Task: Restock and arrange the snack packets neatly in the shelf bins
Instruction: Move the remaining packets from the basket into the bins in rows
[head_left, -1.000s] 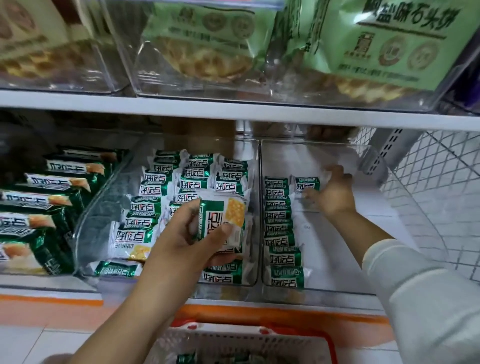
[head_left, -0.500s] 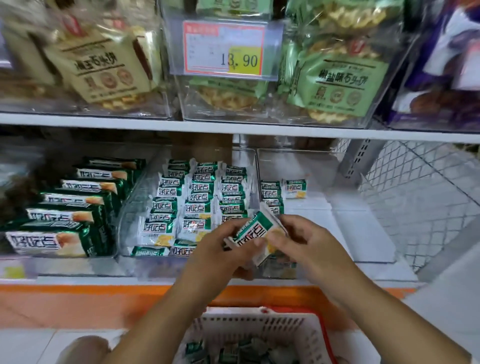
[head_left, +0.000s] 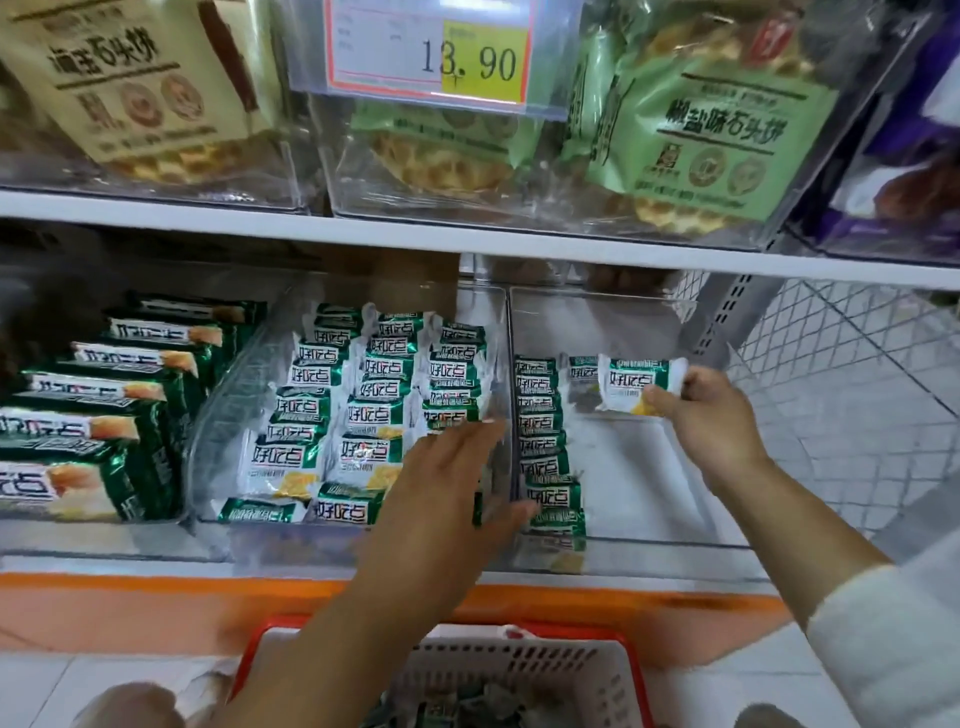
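My right hand (head_left: 709, 415) pinches one green-and-white snack packet (head_left: 636, 382) and holds it inside the right clear bin (head_left: 670, 519), near its back. That bin has a row of the same packets (head_left: 543, 447) along its left wall and one more packet (head_left: 582, 369) at the back. My left hand (head_left: 447, 493) is flat with straight fingers in front of the middle clear bin (head_left: 228, 395), over its front right corner, holding nothing. The middle bin is filled with three rows of packets (head_left: 371, 415).
A left bin holds larger green packs (head_left: 98, 415). Above the white shelf board (head_left: 467, 239) are clear bins of waffle bags and a price tag (head_left: 431, 49). A red-rimmed white basket (head_left: 519, 670) with more packets sits below. Wire mesh (head_left: 857, 374) closes the right side.
The packet passed from my left hand to my right hand, which carried it back into the right bin. My left hand let go and now hovers flat by the middle bin.
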